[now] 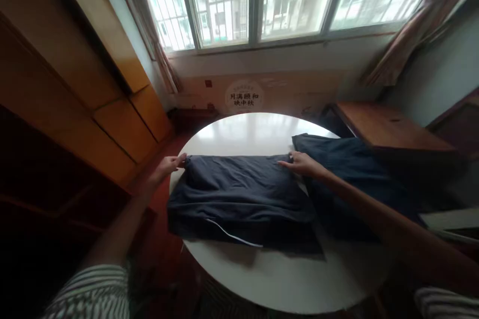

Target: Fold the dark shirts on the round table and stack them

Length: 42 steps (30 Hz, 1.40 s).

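A dark navy garment [243, 192] lies spread across a round white table, its far edge pulled fairly straight between my hands. My left hand [172, 164] pinches the far left corner, fingers closed on the cloth. At the far right corner, my right hand [302, 163] grips the same edge between thumb and fingers. Soft wrinkles run across the cloth, and a thin white line [234, 235] curves along its darker near part. I cannot make out which kind of garment it is. A second dark blue cloth [344, 169] lies to the right, partly under my right forearm.
The round white table [262, 276] carries both cloths. Wooden cabinets [123, 124] stand to the left, and a brown wooden desk [392, 124] is at the right. Behind the table, a printed box or panel [307, 84] sits below the barred window [220, 5].
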Each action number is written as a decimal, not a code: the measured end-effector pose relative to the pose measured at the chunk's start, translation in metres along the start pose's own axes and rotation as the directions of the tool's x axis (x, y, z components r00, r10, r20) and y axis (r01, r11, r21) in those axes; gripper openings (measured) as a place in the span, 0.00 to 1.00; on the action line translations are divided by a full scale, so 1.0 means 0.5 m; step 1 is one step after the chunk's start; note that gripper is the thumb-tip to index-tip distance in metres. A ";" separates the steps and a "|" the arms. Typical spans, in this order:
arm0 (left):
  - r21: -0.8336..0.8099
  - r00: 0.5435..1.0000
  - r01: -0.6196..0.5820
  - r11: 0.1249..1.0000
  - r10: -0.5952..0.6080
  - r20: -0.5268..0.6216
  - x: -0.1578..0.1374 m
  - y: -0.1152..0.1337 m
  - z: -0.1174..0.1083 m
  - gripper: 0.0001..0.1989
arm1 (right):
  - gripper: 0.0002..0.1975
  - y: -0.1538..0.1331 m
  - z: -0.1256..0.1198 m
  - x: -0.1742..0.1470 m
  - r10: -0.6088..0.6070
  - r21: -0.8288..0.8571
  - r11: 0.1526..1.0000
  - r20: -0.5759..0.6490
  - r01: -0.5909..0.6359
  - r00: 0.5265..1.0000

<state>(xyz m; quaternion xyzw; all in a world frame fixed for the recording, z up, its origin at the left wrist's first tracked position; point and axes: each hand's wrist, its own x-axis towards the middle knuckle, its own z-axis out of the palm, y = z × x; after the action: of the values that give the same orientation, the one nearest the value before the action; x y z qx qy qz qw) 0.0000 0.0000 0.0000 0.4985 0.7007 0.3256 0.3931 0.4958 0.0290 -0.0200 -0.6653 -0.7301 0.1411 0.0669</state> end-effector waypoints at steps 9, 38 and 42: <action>-0.008 0.976 -0.174 0.985 0.172 -0.131 0.059 0.055 0.058 0.19 | 0.13 -0.020 -0.017 0.053 0.049 0.299 0.954 -0.244 0.027 0.969; 0.599 0.413 -0.784 0.164 0.858 0.305 -0.201 -0.126 0.038 0.17 | 0.13 -0.096 0.024 -0.306 -0.717 -0.531 0.622 -0.091 0.575 0.691; 0.586 0.459 -0.781 0.216 0.835 0.303 -0.211 -0.139 0.019 0.16 | 0.16 -0.074 0.040 -0.329 -0.770 -0.495 0.581 -0.077 0.646 0.634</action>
<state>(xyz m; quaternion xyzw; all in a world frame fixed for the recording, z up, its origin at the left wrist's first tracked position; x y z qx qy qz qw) -0.0021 -0.1202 -0.0398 0.8770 0.4163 0.2313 -0.0644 0.4721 -0.1391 -0.0135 -0.3239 -0.9300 -0.1563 0.0763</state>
